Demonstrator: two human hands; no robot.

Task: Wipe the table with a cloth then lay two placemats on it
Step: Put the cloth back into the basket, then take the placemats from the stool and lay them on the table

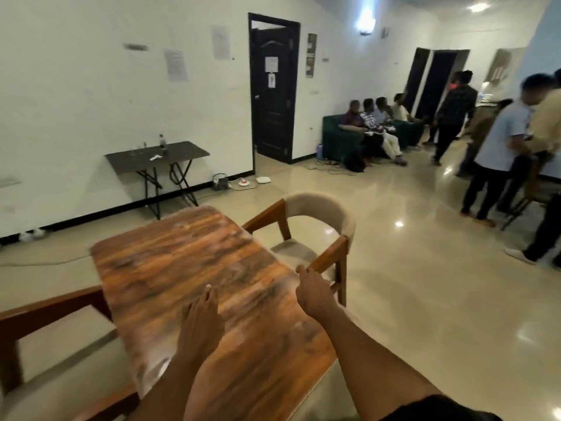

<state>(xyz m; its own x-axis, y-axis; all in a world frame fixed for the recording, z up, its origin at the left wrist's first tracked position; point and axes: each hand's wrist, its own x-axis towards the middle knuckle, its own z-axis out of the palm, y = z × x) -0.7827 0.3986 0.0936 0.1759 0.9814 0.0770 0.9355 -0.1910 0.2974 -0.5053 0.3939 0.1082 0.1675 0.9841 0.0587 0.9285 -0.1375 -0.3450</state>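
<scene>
A wooden table (170, 268) with a dark streaked grain fills the lower middle of the head view. My left hand (198, 320) hovers over its near half with fingers straight and together, holding nothing. My right hand (314, 291) reaches past the table's right edge toward the arm of a chair (329, 256); its fingers are loosely curled and I cannot tell whether they touch the chair. No cloth and no placemat is in view. The picture is blurred by motion.
A second wooden chair (45, 317) stands at the table's left side. A small dark folding table (182, 156) with a bottle stands against the white wall. Several people sit on a green sofa (337, 138) and others stand at the right. Cables lie on the floor.
</scene>
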